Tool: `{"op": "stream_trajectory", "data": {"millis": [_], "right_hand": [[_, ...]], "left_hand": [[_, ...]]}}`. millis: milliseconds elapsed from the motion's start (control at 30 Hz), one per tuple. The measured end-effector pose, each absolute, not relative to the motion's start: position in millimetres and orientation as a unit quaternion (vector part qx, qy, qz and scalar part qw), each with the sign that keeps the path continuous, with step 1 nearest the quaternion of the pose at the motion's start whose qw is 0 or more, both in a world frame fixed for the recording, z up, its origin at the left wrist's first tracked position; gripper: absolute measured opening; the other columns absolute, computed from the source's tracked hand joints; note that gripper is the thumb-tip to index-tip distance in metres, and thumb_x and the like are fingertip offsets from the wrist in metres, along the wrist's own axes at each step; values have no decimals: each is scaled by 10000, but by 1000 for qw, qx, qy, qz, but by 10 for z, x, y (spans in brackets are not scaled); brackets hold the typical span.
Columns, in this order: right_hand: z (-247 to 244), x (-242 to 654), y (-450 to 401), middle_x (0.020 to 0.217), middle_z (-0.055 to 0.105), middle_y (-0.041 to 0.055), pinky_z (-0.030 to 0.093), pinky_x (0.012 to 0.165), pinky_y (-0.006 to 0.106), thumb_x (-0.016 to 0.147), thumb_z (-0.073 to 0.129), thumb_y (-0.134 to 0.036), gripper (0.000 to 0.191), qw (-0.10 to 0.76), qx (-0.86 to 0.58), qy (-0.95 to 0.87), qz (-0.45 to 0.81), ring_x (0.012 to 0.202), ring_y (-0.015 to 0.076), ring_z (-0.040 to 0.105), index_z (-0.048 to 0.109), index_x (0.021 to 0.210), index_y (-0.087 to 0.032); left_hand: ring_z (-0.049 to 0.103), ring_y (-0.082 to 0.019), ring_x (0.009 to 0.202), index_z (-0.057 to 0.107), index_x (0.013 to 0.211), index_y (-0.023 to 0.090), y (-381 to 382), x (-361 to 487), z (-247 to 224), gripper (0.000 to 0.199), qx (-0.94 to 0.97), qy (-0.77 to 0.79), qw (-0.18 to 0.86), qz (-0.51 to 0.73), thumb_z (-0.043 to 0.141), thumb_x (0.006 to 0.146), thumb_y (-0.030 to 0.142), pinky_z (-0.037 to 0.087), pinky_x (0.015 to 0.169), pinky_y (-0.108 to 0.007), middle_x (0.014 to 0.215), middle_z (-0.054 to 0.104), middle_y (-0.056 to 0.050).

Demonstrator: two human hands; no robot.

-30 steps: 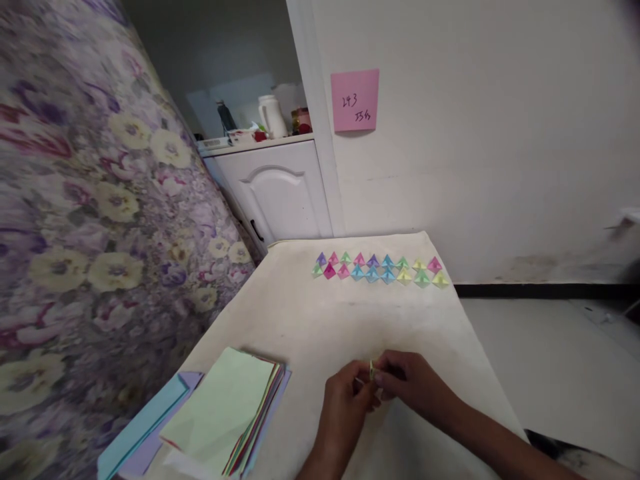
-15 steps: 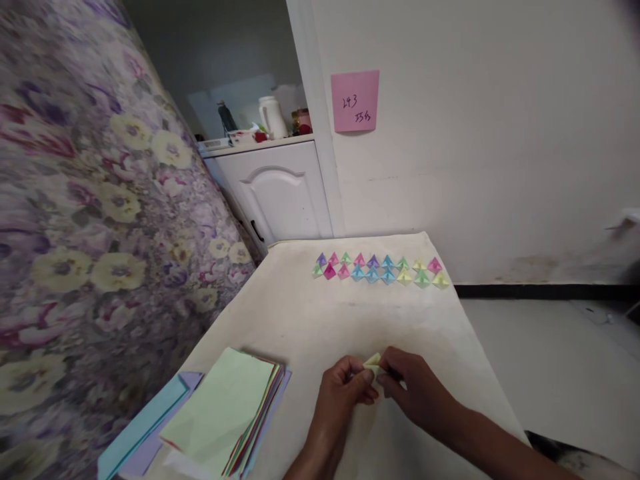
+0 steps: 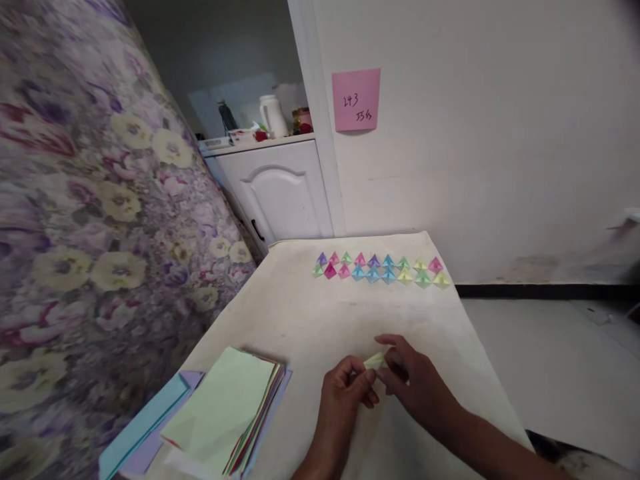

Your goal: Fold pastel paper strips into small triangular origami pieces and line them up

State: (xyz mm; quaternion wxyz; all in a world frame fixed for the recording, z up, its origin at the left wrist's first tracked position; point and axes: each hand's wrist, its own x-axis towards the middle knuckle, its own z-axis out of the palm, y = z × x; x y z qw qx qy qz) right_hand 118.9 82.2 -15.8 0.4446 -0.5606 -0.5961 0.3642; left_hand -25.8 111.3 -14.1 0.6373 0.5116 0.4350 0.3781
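Between both hands, above the near part of the table, is a small folded piece of pale yellow paper (image 3: 375,361). My left hand (image 3: 347,390) is closed, pinching its left end between thumb and fingers. My right hand (image 3: 411,375) grips the right end with the thumb below, while its index finger reaches out over the top. Parts of the paper are covered by the fingers. Farther back, small folded paper pieces (image 3: 373,274) in pink, blue, green, purple and yellow stand in two rows.
A stack of coloured paper (image 3: 225,407), pale green on top, lies at the left, with folded blue paper (image 3: 145,423) beside it. The cloth-covered table (image 3: 300,313) meets the wall. A floral curtain (image 3: 110,233) hangs at the left; a white cabinet (image 3: 285,193) stands behind.
My right index finger has lifted and stretched out above the folded paper. The paper shows a narrower, flatter shape now. My left hand has barely moved.
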Motion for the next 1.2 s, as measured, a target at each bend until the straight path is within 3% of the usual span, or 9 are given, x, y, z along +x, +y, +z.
{"op": "stream_trajectory", "data": {"millis": [133, 267, 467, 733, 933, 1200], "right_hand": [[-184, 1239, 903, 622, 504, -32, 363, 543, 218, 726, 554, -216, 68, 442, -560, -552, 430, 582, 111, 474, 550, 773, -168], [-185, 1260, 937, 575, 458, -41, 329, 520, 215, 678, 575, -191, 87, 452, -567, -526, 443, 553, 98, 416, 505, 637, -160], [-174, 1242, 928, 528, 469, -46, 322, 477, 206, 651, 567, -168, 106, 465, -562, -488, 479, 497, 86, 413, 479, 592, -163], [-247, 1274, 944, 533, 514, -36, 351, 445, 201, 689, 569, -214, 83, 463, -538, -475, 520, 473, 87, 441, 528, 647, -155], [-219, 1290, 954, 551, 524, -26, 384, 465, 210, 724, 551, -238, 114, 461, -530, -480, 526, 488, 94, 464, 539, 649, -152], [-193, 1301, 934, 609, 530, -30, 385, 526, 210, 693, 574, -195, 58, 458, -584, -535, 405, 567, 109, 473, 576, 747, -174]], "left_hand": [[498, -94, 426, 510, 657, 147, 1103, -248, -142, 206, 518, 452, 628, 365, 614, 729, 310, 375, 460, -195, 448, 596, -1], [531, -108, 434, 485, 671, 155, 1095, -235, -165, 211, 518, 450, 640, 347, 604, 736, 317, 397, 459, -204, 478, 625, -25], [601, -140, 499, 505, 712, 144, 1081, -197, -242, 213, 495, 409, 693, 327, 612, 733, 327, 440, 474, -224, 542, 620, -12], [559, -110, 413, 552, 639, 116, 1076, -183, -266, 250, 472, 420, 707, 317, 633, 696, 345, 398, 412, -204, 565, 628, -37], [578, -115, 463, 582, 691, 112, 1055, -182, -273, 212, 469, 421, 704, 328, 616, 724, 319, 416, 455, -205, 575, 627, -31], [512, -91, 384, 575, 599, 109, 1099, -193, -258, 225, 448, 439, 696, 350, 651, 681, 305, 390, 416, -191, 442, 593, -20]]}}
